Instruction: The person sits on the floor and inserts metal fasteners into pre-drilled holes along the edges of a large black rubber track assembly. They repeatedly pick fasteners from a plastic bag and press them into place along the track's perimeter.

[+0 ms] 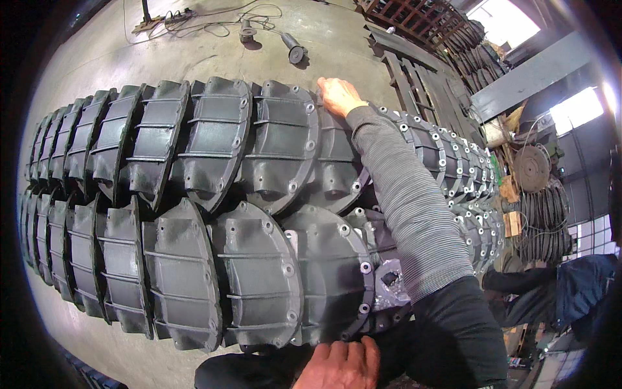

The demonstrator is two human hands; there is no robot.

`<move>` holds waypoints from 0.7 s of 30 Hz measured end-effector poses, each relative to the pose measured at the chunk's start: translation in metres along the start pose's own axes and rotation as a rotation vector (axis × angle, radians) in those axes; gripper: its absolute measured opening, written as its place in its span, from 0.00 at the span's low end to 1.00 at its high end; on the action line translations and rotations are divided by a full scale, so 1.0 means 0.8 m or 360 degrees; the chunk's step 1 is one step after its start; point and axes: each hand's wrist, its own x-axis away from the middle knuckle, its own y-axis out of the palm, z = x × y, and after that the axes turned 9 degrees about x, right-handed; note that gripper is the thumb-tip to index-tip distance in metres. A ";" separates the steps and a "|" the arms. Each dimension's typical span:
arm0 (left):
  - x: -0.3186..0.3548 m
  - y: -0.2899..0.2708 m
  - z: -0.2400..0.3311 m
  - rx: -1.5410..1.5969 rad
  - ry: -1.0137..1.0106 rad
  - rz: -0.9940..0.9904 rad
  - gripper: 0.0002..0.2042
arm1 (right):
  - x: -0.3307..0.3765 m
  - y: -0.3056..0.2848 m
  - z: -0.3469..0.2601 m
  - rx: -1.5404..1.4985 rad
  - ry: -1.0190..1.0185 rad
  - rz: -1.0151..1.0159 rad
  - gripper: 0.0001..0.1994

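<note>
Two long rows of dark grey curved, ribbed metal castings lie side by side, one far (214,126) and one near (259,272). Bright-faced holes dot their flanged edges. My right arm reaches across both rows, and my right hand (340,96) is closed at the top edge of a far-row casting (335,139). Its fingertips are partly hidden, so what they pinch does not show. Low in view, my left hand (343,366) has its fingers curled beside the bottom edge of a near-row casting (334,279). A clear plastic bag (391,285) with dark contents sits between castings, left of my sleeve.
Two angle grinders, one upright (247,31) and one tipped over (295,50), rest on the concrete floor beyond the rows, with loose cables (220,23). Dark pallets (418,84) stand at the far right. Another person in dark clothes (576,288) is at the right.
</note>
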 end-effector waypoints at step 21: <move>0.001 0.002 0.011 0.0007 -0.0009 0.0034 0.24 | -0.012 0.012 0.009 -0.0083 -0.0001 -0.0107 0.08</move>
